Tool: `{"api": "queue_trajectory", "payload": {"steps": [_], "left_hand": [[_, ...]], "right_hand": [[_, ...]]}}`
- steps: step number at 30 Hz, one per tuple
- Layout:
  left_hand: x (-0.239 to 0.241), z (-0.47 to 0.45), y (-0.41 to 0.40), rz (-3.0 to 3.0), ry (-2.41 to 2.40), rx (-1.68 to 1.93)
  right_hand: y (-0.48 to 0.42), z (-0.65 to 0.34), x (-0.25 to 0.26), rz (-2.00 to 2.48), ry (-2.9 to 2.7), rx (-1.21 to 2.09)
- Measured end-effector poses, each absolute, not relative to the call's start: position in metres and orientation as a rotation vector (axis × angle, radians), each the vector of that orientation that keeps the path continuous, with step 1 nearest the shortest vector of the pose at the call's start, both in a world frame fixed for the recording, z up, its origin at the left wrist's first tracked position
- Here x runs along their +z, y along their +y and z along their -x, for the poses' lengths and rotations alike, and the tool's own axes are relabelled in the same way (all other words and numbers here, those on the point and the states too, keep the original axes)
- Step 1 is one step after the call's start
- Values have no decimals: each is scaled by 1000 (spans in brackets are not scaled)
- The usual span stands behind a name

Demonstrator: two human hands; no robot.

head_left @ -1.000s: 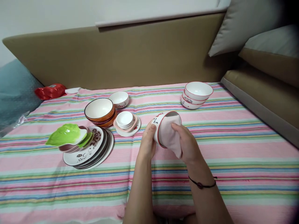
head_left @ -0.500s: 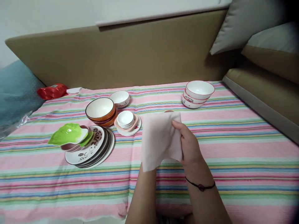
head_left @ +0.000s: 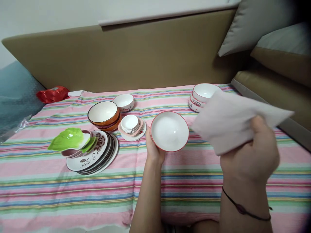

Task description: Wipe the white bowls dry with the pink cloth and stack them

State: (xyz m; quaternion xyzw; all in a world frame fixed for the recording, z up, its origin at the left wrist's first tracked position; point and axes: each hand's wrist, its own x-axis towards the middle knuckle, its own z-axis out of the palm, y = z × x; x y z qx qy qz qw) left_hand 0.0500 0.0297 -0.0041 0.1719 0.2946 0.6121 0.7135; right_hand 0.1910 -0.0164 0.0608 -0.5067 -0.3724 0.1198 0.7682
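A white bowl with a thin red rim (head_left: 169, 131) is held by my left hand (head_left: 153, 147), which grips its left side and underside; its inside faces me. To the right, my right hand (head_left: 252, 155) is closed on a pale pinkish-white cloth (head_left: 225, 119), raised clear of the bowl. The cloth spreads out flat past the fingers and hides part of a stack of red-rimmed white bowls (head_left: 205, 90) behind it. Left of the held bowl, small white dishes (head_left: 130, 123) are stacked on a pink dish (head_left: 138, 131) and a saucer (head_left: 145, 131).
Orange-brown bowls (head_left: 104, 116) and a white bowl (head_left: 123, 102) stand at the back left. A stack of plates (head_left: 85, 163) bears green leaf-shaped dishes (head_left: 70, 139). A red bundle (head_left: 52, 94) lies at the far left on the striped cloth (head_left: 97, 200). Cushions (head_left: 284, 68) edge the right.
My right hand has swung right and towards me with the cloth, away from my left hand. The bowl, hidden behind the cloth before, now shows in full.
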Motion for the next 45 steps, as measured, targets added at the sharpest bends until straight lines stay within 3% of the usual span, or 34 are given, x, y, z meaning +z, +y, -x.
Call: {"api": "queue_trajectory", "payload": {"steps": [4, 8, 18, 45], "left_hand": [[-6, -54, 30, -371, 676, 1357], [-5, -58, 29, -359, 652, 1346], [-1, -54, 29, -377, 548, 1340], [9, -58, 28, -346, 591, 1375]], "right_hand": [[-17, -170, 62, 1137, -902, 77], [-5, -144, 40, 1282, -1291, 287], [5, -124, 22, 1425, -1628, 241], [4, -119, 21, 1579, -1462, -27]]}}
